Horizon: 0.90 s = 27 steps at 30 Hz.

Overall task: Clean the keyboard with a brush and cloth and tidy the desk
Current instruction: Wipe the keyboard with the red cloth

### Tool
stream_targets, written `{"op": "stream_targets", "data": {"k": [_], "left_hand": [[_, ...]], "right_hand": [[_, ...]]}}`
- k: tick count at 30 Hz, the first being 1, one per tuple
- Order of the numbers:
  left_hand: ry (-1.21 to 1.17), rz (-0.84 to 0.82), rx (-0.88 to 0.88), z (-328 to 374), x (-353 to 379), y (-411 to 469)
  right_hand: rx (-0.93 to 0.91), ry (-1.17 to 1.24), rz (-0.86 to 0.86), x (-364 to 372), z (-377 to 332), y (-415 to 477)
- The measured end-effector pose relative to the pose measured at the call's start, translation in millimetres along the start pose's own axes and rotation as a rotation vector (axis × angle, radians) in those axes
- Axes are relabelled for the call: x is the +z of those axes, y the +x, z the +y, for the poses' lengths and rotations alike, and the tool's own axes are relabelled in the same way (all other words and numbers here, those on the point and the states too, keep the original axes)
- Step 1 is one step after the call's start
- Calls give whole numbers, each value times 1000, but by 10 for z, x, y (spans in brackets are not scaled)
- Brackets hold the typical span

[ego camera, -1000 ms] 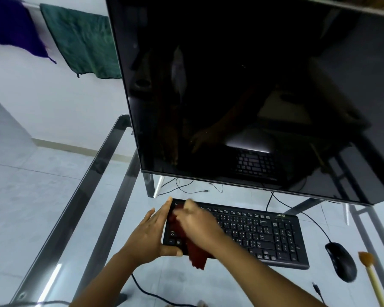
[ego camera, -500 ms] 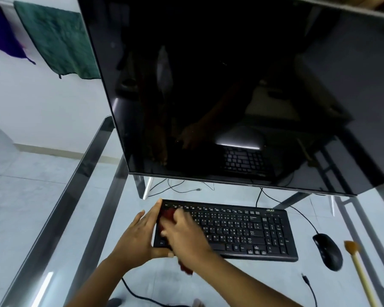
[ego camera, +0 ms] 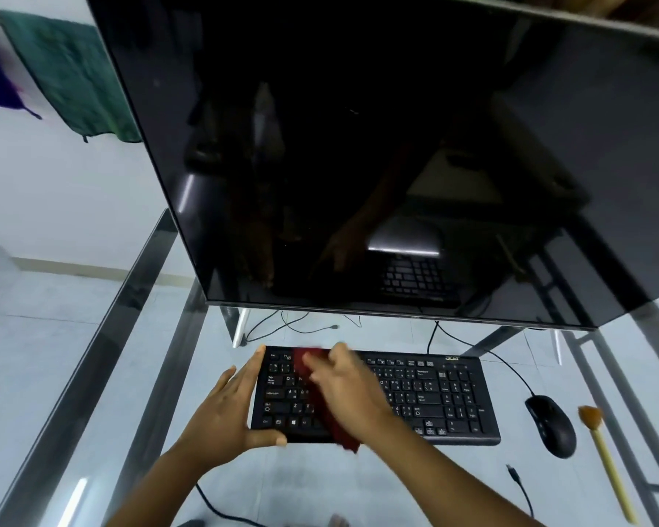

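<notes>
A black keyboard [ego camera: 430, 397] lies on the glass desk [ego camera: 92, 374] below the monitor. My left hand [ego camera: 225, 412] grips the keyboard's left end, fingers along its side and thumb on the front edge. My right hand [ego camera: 347, 389] presses a dark red cloth [ego camera: 339, 431] onto the keys left of the middle; the cloth shows above my fingers and hangs over the front edge. A brush [ego camera: 602, 454] with a pale yellow handle and brown bristles lies at the far right of the desk, away from both hands.
A large dark monitor [ego camera: 358, 165] looms over the back of the desk. A black mouse [ego camera: 550, 426] sits right of the keyboard, its cable running behind. Loose cables [ego camera: 293, 325] lie under the monitor. A green cloth [ego camera: 73, 74] and a purple one hang on the left wall.
My right hand has slid the red cloth to the right along the keys, uncovering the leftmost keys. My left hand has kept its hold on the keyboard's left end.
</notes>
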<state>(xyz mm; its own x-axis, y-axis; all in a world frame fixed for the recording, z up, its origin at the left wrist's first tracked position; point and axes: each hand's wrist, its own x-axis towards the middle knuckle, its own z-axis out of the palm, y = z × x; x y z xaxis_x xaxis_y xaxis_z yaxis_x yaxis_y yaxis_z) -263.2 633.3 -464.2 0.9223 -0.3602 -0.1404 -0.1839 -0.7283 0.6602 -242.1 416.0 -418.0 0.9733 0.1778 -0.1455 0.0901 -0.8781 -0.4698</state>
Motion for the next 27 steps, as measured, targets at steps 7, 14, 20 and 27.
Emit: {"op": "stream_targets", "data": {"k": [7,14,20,27], "left_hand": [[21,24,0,-14,35,-10],[190,27,96,-135,101,-16],[369,171,79,-126,233,-26],[368,255,8,172,403,140]], "right_hand": [[-65,92,-109,105,-291,-51],[192,337,32,-17,-181,330],[123,287,-77,84,-65,73],[270,433,-10,93,-109,5]]}}
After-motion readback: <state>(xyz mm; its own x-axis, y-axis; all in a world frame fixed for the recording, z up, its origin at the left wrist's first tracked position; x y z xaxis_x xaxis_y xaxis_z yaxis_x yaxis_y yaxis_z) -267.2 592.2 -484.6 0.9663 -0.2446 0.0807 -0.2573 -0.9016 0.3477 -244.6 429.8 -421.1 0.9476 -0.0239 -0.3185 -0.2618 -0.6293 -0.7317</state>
